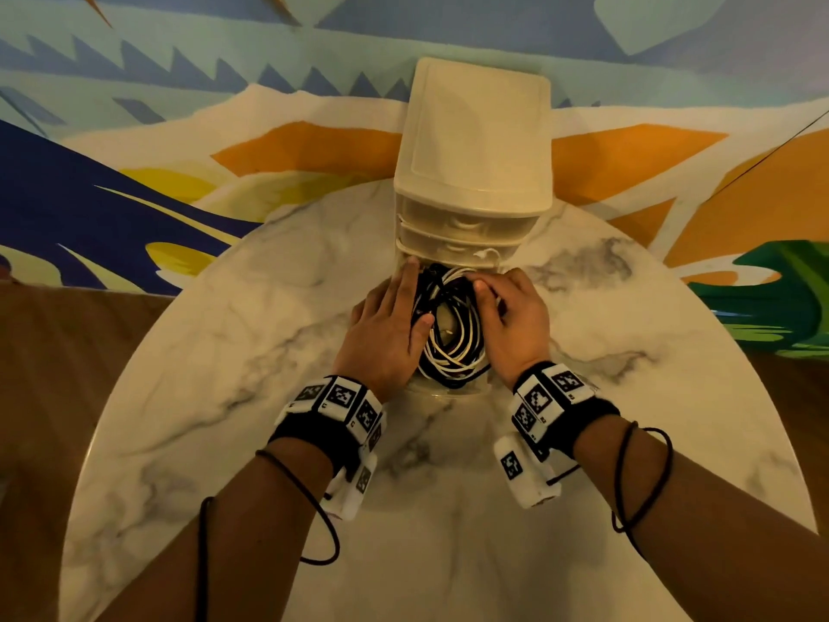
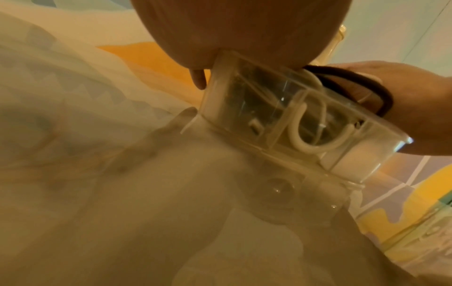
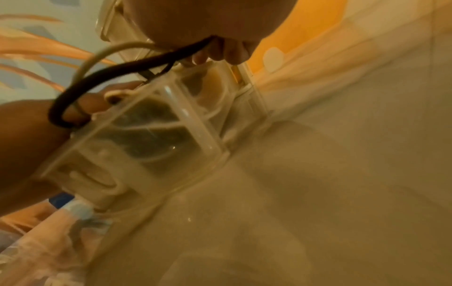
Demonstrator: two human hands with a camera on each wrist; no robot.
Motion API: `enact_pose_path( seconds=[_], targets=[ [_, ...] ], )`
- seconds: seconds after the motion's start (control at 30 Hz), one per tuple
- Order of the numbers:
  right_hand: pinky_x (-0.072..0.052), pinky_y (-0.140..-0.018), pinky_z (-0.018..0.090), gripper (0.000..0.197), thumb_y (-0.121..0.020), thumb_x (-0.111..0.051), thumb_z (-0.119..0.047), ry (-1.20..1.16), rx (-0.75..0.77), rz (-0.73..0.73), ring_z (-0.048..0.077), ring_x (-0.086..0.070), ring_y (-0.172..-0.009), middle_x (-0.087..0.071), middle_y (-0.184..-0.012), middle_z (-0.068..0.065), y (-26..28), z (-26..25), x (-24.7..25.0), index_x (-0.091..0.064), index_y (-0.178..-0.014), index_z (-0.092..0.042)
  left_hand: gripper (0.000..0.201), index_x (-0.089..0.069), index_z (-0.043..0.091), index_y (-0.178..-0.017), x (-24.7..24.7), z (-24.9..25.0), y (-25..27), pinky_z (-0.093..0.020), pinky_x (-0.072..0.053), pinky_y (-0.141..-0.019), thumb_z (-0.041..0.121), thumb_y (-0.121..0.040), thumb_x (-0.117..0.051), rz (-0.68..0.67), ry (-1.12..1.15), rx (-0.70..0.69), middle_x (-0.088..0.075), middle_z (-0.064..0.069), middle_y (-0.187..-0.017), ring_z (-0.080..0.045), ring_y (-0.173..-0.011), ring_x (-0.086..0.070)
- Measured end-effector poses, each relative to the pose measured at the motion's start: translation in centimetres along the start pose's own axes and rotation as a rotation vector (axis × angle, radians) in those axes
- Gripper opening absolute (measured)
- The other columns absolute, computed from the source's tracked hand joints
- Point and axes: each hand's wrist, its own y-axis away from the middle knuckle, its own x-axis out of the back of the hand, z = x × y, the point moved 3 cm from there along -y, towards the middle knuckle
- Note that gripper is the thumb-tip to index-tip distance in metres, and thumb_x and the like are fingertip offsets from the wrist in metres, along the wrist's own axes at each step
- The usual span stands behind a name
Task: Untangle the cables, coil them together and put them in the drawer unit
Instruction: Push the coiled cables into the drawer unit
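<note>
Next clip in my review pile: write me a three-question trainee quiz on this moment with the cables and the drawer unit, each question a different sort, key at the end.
1. True or false: the coiled cables lie in the pulled-out bottom drawer of the drawer unit.
2. Which drawers are closed? A) the upper two B) none C) only the bottom
3. Fill in: the cables are black and ____.

Key
1. True; the left hand and right hand press them in.
2. A
3. white
</note>
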Motion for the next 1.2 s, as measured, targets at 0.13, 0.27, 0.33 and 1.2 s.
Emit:
enact_pose_path(
  seconds=[0.13, 0.27, 0.33, 1.2],
  targets=[
    [-0.045, -0.074, 0.020, 0.012, -0.090, -0.061, -0.023, -0.016, -0.083, 0.054, 0.006, -0.055, -0.079, -0.057, -0.091, -0.005, -0.4, 0.2, 0.2, -0.056, -0.100, -0.021, 0.061, -0.005, 0.029, -0.150, -0.2, 0.1, 0.1, -0.045, -0.029, -0.107, 0.048, -0.093, -0.017, 0.004, -0.063, -0.052, -0.011, -0.001, -0.159, -0.026, -0.138, -0.025],
    [-0.042, -0.067, 0.019, 0.023, -0.087, -0.063, -0.022, -0.159, -0.291, 0.239, 0.003, -0.054, -0.070, -0.054, -0.080, -0.007, -0.8, 0.8, 0.5, -0.042, -0.096, -0.019, 0.056, -0.016, 0.035, -0.148, -0.3, 0.0, 0.0, -0.046, -0.031, -0.105, 0.048, -0.093, -0.014, -0.016, -0.098, -0.062, -0.008, 0.001, -0.159, -0.027, -0.137, -0.025],
    [-0.037, -0.062, 0.010, 0.019, -0.089, -0.060, -0.018, -0.181, -0.342, 0.287, -0.006, -0.049, -0.061, -0.051, -0.075, -0.010, -0.9, 1.3, 0.7, -0.043, -0.094, -0.013, 0.056, -0.016, 0.036, -0.148, -0.3, -0.1, 0.0, -0.046, -0.031, -0.104, 0.048, -0.094, -0.013, -0.012, -0.103, -0.065, -0.008, 0.000, -0.159, -0.028, -0.137, -0.025],
    [-0.015, -0.036, 0.012, 0.026, -0.093, -0.028, -0.021, -0.706, -0.695, 0.008, 0.007, -0.016, -0.035, -0.023, -0.044, -0.010, -0.1, 1.1, 4.7, -0.039, -0.069, -0.021, 0.054, -0.020, 0.037, -0.147, -0.4, 0.1, 0.2, -0.046, -0.034, -0.102, 0.048, -0.094, -0.017, 0.003, -0.080, -0.058, -0.012, 0.002, -0.158, -0.027, -0.136, -0.028]
  ],
)
